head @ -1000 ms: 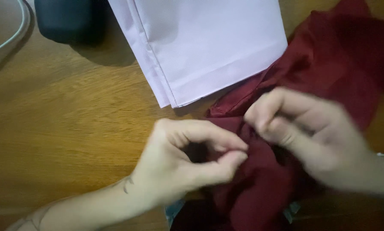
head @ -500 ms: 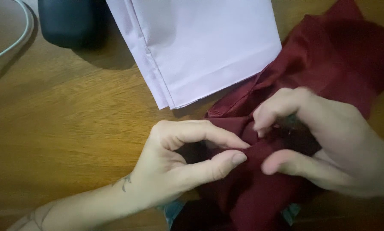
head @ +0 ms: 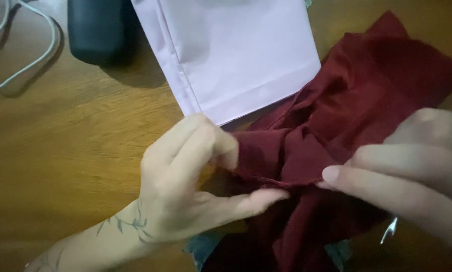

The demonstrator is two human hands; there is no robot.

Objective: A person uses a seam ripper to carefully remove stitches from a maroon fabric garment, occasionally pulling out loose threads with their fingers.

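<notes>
Near the middle of the wooden table (head: 59, 151), I have the dark red cloth (head: 367, 95) bunched up, its far part spread toward the upper right and its near part hanging over the table's front edge. A stretch of its hem (head: 281, 179) is pulled level between my two hands. My left hand (head: 185, 191) is closed on the cloth: the fingers curl over the top of the fold and the thumb lies flat beneath the hem, so the fabric sits pinched between them. My right hand (head: 412, 171) comes in from the right with fingers nearly straight and close together, the fingertips touching the hem's other end; the thumb is hidden, so I cannot tell whether this hand truly grips or only presses.

To handle this well, I judge the hem should stay taut but not stretched (thin fabric like this probably slips and puckers easily), with both pinches close to the edge and the hands pulling level.

Just behind the cloth lies a pale lilac folded sheet (head: 236, 55), its corner touching the red fabric. Farther left sit a dark rounded object (head: 95, 30) and a whitish cord (head: 19, 55), both well apart from my hands.
</notes>
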